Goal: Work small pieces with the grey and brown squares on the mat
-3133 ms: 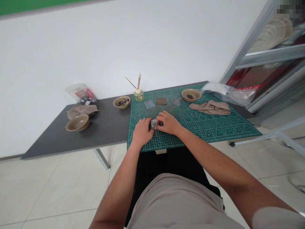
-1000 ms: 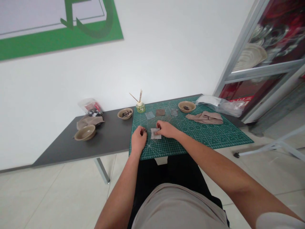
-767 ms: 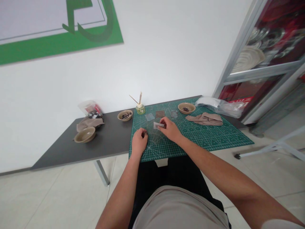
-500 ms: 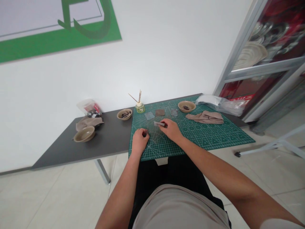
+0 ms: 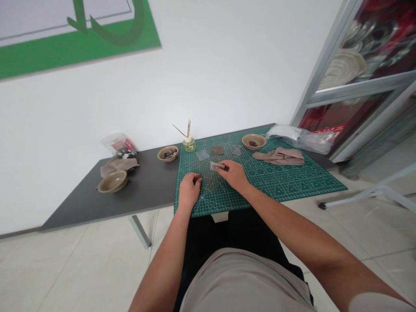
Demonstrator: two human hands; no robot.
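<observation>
My right hand [image 5: 234,174] pinches a small grey piece of sandpaper [image 5: 213,166] above the green cutting mat [image 5: 276,182]. To its left my left hand [image 5: 189,190] rests on the mat, its fingers curled together; whatever is between them is hidden. Dusty smears mark the mat between the two hands. Beyond them lie three small flat squares in a row: a pale blue-grey one [image 5: 203,154], a brown one [image 5: 217,150] and a grey one [image 5: 236,150].
Bowls with dark pebbles stand at the mat's back right [image 5: 254,141] and off its left edge [image 5: 168,154]. A reed diffuser [image 5: 189,143], a brown cloth [image 5: 281,156], plastic bags [image 5: 300,138] and another bowl [image 5: 112,182] are around. A wall rises behind.
The view has shifted slightly. My right hand still pinches the grey piece, now tilted a little differently. My left hand stays almost in place.
</observation>
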